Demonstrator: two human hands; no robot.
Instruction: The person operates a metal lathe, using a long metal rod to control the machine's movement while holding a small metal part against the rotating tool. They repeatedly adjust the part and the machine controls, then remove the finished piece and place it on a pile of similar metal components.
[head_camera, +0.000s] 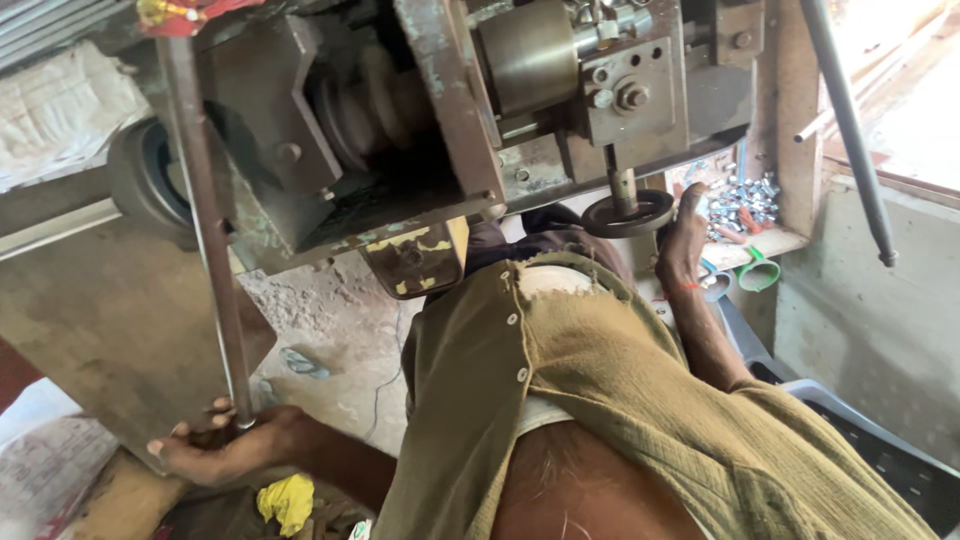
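While the head camera looks steeply down the person's own front, an olive buttoned shirt (640, 400) fills the lower middle of the view.

Left hand (225, 450): low at the left edge, fingers curled around the bottom end of a long metal lever rod (205, 240). Thumb and fingers wrap the rod; grip looks closed. The rod runs nearly upright from the hand to the top of the frame, passing in front of the machine's grey body.

Right hand (683, 240): reached forward, just beside a dark round wheel-shaped disc (628, 213) that sits at the foot of a short vertical spindle (622, 180). Seen from the back; fingers held together and pointing up toward the machine. Whether the fingertips touch the disc or pinch anything, cannot tell.

Machine (430, 120): worn grey-green metal press, flaking paint, a brass-coloured cylinder (528, 55) at top, a bolted block beside it.

Around: a heap of small shiny metal parts (745, 200) on a ledge behind the right hand; a green plastic piece (760, 272) just below them; a yellow rag (288, 500) near the left wrist; a grey plastic crate (880, 440) at lower right; a slanted dark bar (850, 130) at far right.
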